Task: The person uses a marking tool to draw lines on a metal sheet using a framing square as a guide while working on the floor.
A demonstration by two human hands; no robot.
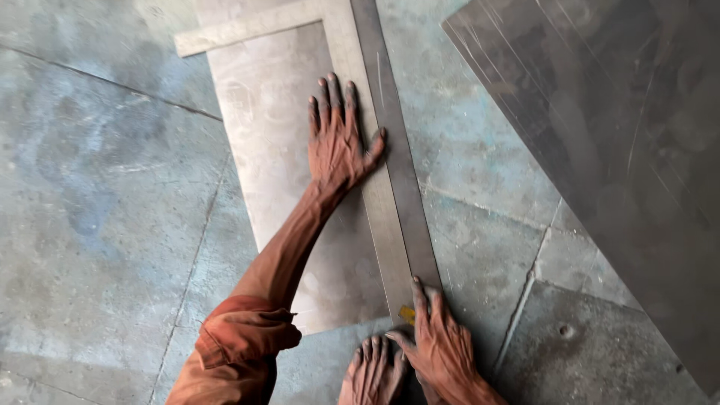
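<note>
A metal sheet (270, 127) lies flat on the concrete floor. On it rests a large steel L-shaped square (352, 45), its long arm running down the sheet's right side and its short arm across the top. My left hand (339, 135) presses flat on the sheet and the square's long arm, fingers spread. My right hand (439, 345) sits at the near end of the long arm, fingertips on the metal next to a small yellow mark (406, 313). A bare foot (373, 371) stands just left of that hand.
A big dark metal sheet (615, 127) lies tilted across the right side of the view. The grey concrete floor (97, 187) has cracks and joint lines. An orange rolled sleeve (240, 337) covers my left upper arm.
</note>
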